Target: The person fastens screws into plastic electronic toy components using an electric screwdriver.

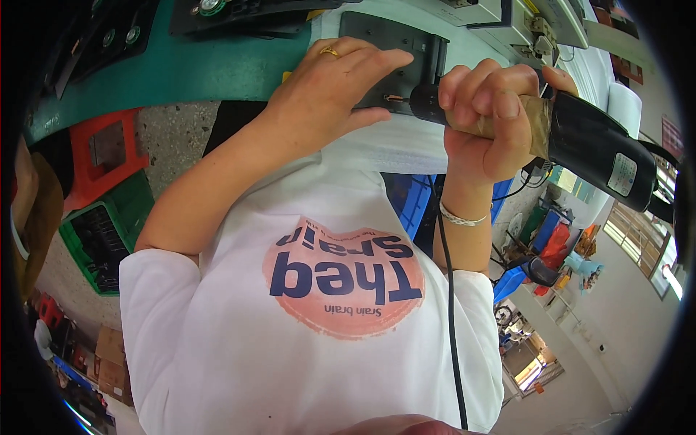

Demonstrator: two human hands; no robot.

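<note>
A worker in a white T-shirt bends a black power screwdriver [605, 156] toward a dark panel [384, 32], seen in the head camera's downward view. The work appears to be midway: the driver's slim bit [395, 98] points at the panel's lower part, where its tip looks to be at or just above the surface (actual contact is too small to confirm). Small marks dot the panel's upper part, but whether those are driven screws or bare holes cannot be told, so what is finished there stays unclear. The fastening at the bit's tip seems, on this evidence, the part left to complete.

The panel lies flat on a pale stretch of the tabletop [417, 148], beyond the worker's chest and mostly to the right of the left hand [333, 90]. That hand is unclenched, index finger and thumb spread apart over the panel's near left side, the bit's tip lying between their ends; no grasped object shows, and whether the fingers press down cannot be told. The right hand [496, 119] grips the screwdriver's tan-wrapped barrel, fingers curled around it, just beyond the panel's right edge.
</note>
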